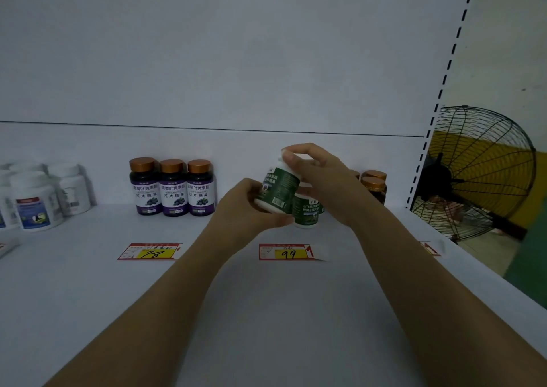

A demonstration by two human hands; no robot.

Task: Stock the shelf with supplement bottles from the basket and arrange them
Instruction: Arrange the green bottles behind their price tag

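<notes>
One green bottle [278, 187] in both hands [241, 206] [321, 179]

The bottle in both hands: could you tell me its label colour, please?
The bottle has a dark green label with white text; head view.

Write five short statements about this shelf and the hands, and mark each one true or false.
1. The left hand and the right hand both hold one green-labelled bottle. True.
2. That bottle stands upright on the shelf. False: it is tilted in the hands.
3. Three purple-labelled bottles stand side by side at the back. True.
4. The price tag in front of them reads 99. False: that is the 78 tag; the 99 tag lies below the hands.
5. A second green-labelled bottle stands on the shelf, partly hidden by the held one. True.
</notes>
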